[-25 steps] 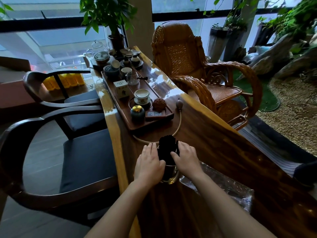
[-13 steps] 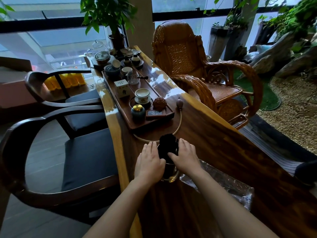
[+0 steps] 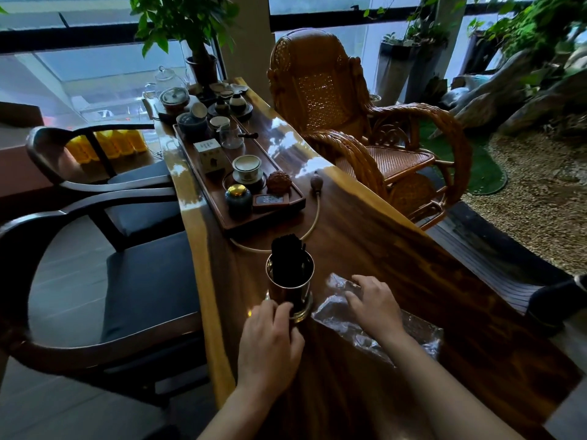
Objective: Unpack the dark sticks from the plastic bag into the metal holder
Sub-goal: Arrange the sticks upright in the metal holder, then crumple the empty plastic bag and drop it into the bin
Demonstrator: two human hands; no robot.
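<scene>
The fingers of the left hand point(image 3: 270, 341) curl around the bottom of the shiny round metal holder point(image 3: 289, 287), touching its near side and its wide foot. The fingers of the right hand point(image 3: 374, 304) are spread flat and rest on top of the clear crinkly plastic bag point(image 3: 413, 331), with nothing held between them. The bunch of thin dark sticks point(image 3: 287, 260) stands up inside the metal holder, and the tips poke out above its rim. The bag lies flat on the long shiny brown wooden table point(image 3: 397, 249), just beside the holder on the right, and it looks flat and see-through; nobody can tell from here if any sticks are left in it. Behind the holder, a thin pale tube point(image 3: 313, 227) bends across the table. Past that sits a long dark wooden tea tray point(image 3: 190, 154) with a pale lidded cup point(image 3: 247, 166), a blue jar with a gold lid point(image 3: 238, 198) and a small white box point(image 3: 209, 155) on it. Two dark wooden chairs with black cushions point(image 3: 149, 281) stand on the left side of the table. A brown woven rocking chair point(image 3: 343, 106) stands on the right side.
</scene>
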